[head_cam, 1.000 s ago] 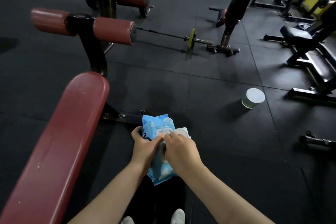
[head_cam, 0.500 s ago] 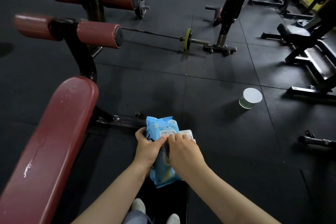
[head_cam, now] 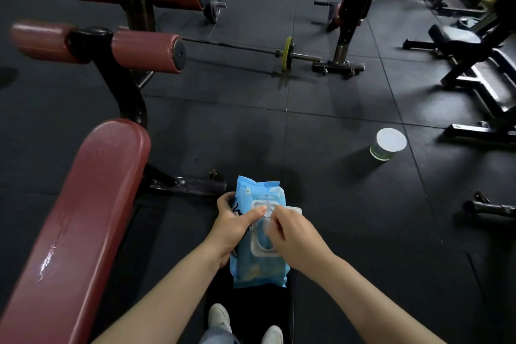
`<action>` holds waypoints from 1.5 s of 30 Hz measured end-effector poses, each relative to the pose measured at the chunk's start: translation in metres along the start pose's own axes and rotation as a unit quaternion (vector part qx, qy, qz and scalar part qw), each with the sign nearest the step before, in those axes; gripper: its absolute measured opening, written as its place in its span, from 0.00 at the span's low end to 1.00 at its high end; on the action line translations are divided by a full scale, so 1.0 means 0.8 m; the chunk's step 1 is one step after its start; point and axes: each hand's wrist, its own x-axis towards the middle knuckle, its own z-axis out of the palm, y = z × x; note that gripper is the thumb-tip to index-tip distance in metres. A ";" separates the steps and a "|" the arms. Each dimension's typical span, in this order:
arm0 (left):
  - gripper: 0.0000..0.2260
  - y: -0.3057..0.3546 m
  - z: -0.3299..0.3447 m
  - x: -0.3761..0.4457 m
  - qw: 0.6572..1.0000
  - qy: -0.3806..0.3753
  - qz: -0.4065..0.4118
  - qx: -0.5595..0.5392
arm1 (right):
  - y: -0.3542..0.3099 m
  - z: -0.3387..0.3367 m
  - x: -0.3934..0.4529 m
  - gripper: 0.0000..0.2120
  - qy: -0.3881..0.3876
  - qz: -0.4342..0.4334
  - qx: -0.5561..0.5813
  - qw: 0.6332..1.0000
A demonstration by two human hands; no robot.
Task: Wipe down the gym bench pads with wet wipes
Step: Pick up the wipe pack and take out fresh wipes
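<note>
Two hands of mine meet on one blue wet-wipes pack [head_cam: 258,265], held in the air above my shoes [head_cam: 220,318] and just right of the red bench pad [head_cam: 81,220]. My left hand [head_cam: 230,227] grips the pack's left edge, the thumb laid across its front and the other fingers curled behind it. My right hand [head_cam: 296,234] is over the pack's white plastic lid frame [head_cam: 262,251], its fingers [head_cam: 275,211] pinching at the clear flap near the top of that frame. The lid itself stands swung out to the right of the pack, mostly hidden behind my right hand. Through the oval opening I see only blue; whether a wipe shows there I cannot tell.

The bench pad runs from the lower left up toward its black post, with wet, shiny streaks along its lower half. Beyond the pad's far end sit two red foam rollers [head_cam: 145,50] on that post. To the right of the pack, well apart on the black rubber floor [head_cam: 335,232], stands a small tub with a white lid [head_cam: 389,145]; its contents are hidden. Further from the bench pad lies a barbell with a yellow plate [head_cam: 287,54].
</note>
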 end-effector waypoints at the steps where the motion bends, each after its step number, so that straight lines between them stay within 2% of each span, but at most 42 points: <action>1: 0.31 0.000 0.000 -0.001 1.000 -0.007 -0.005 0.002 | 0.001 -0.001 -0.002 0.14 -0.003 0.008 0.016 1.000; 5: 0.37 -0.003 0.000 -0.006 0.999 -0.025 -0.020 0.006 | 0.005 -0.006 -0.013 0.12 -0.002 0.014 0.078 0.997; 8: 0.35 -0.004 0.003 -0.009 1.000 -0.025 -0.010 0.014 | 0.004 -0.009 -0.025 0.12 0.015 0.005 0.125 0.992; 10: 0.32 -0.005 0.005 -0.011 1.000 -0.021 -0.007 0.021 | 0.002 -0.012 -0.030 0.13 0.011 0.009 0.081 0.997; 13: 0.31 -0.007 0.007 -0.015 0.999 -0.021 0.003 0.036 | -0.003 -0.016 -0.034 0.17 -0.005 0.017 -0.055 0.998; 16: 0.32 -0.008 0.007 -0.019 0.999 -0.021 0.005 0.041 | -0.007 -0.016 -0.037 0.10 -0.016 -0.020 -0.113 0.993; 18: 0.32 -0.010 0.005 -0.019 0.999 -0.029 -0.003 0.031 | -0.007 -0.014 -0.038 0.11 -0.011 -0.008 -0.044 0.999; 21: 0.34 -0.011 0.002 -0.020 0.999 -0.044 -0.005 -0.001 | -0.007 -0.012 -0.036 0.15 0.013 0.064 0.137 0.988; 23: 0.36 -0.010 0.002 -0.019 0.998 -0.055 -0.009 -0.029 | -0.011 -0.010 -0.037 0.14 0.028 0.105 0.258 0.960; 26: 0.36 -0.007 0.002 -0.018 0.994 -0.065 -0.039 -0.079 | -0.016 -0.013 -0.038 0.12 0.036 0.120 0.435 0.892; 28: 0.34 -0.008 0.001 -0.018 0.991 -0.068 -0.048 -0.101 | -0.017 -0.019 -0.038 0.12 0.037 0.104 0.495 0.862; 33: 0.35 -0.016 0.000 -0.013 0.993 -0.062 -0.026 -0.097 | -0.017 -0.018 -0.045 0.17 0.047 0.098 0.547 0.830; 36: 0.36 -0.026 0.002 -0.012 0.994 -0.049 -0.026 -0.092 | -0.019 -0.016 -0.053 0.12 0.047 0.091 0.541 0.835; 40: 0.35 -0.040 0.008 -0.007 0.997 -0.007 -0.014 -0.074 | -0.019 -0.015 -0.058 0.12 0.039 0.108 0.473 0.873; 42: 0.34 -0.044 0.009 -0.001 0.998 0.010 -0.012 -0.065 | -0.021 -0.016 -0.059 0.15 0.062 0.105 0.431 0.894; 45: 0.32 -0.053 -0.004 0.012 0.997 0.055 -0.010 -0.054 | -0.023 -0.045 -0.052 0.13 0.136 0.029 0.411 0.901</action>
